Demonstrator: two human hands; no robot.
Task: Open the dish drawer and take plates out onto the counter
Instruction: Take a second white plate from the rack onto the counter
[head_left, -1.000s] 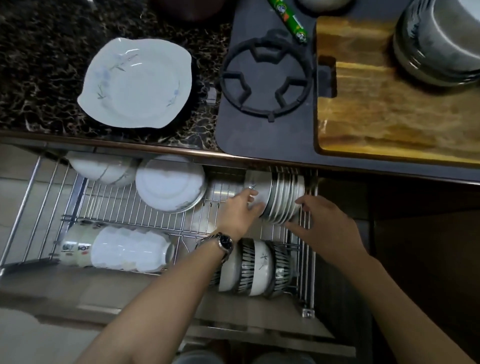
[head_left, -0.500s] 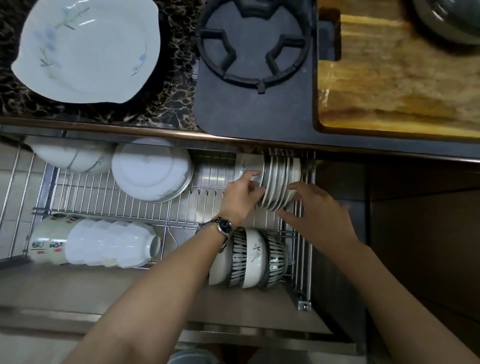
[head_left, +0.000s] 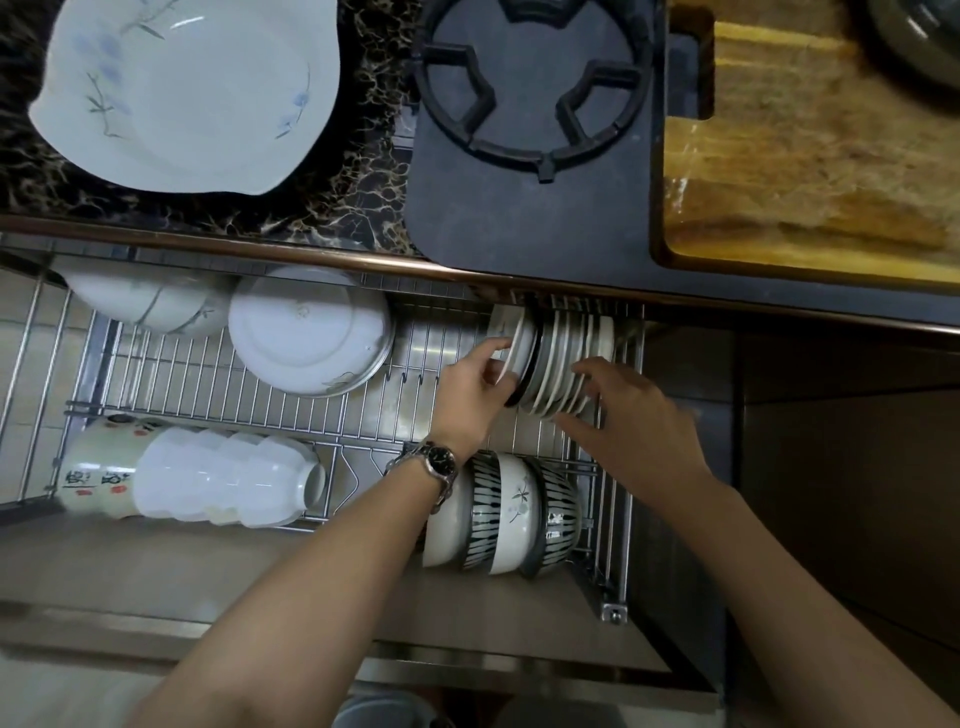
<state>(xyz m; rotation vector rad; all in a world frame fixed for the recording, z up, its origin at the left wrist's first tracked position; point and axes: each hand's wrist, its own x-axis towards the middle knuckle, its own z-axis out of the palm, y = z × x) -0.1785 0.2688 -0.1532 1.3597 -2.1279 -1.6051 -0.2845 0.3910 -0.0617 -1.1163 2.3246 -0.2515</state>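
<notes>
Dish drawer (head_left: 613, 519) pulled open below the desk (head_left: 358, 208). One large white floral plate (head_left: 182, 93) lies flat on the desk, left of the stove grate (head_left: 535, 83). Row of upright plates (head_left: 563, 364) stands in the wire rack at the drawer's back right. Left hand (head_left: 470, 387), wristwatch (head_left: 434, 462) on the wrist: fingers clamped on the leftmost plate (head_left: 511, 338), tilting it off the row. Right hand (head_left: 623, 415): fingers spread, resting on the row's near rims. Striped bowls (head_left: 511, 512) sit on edge in front.
</notes>
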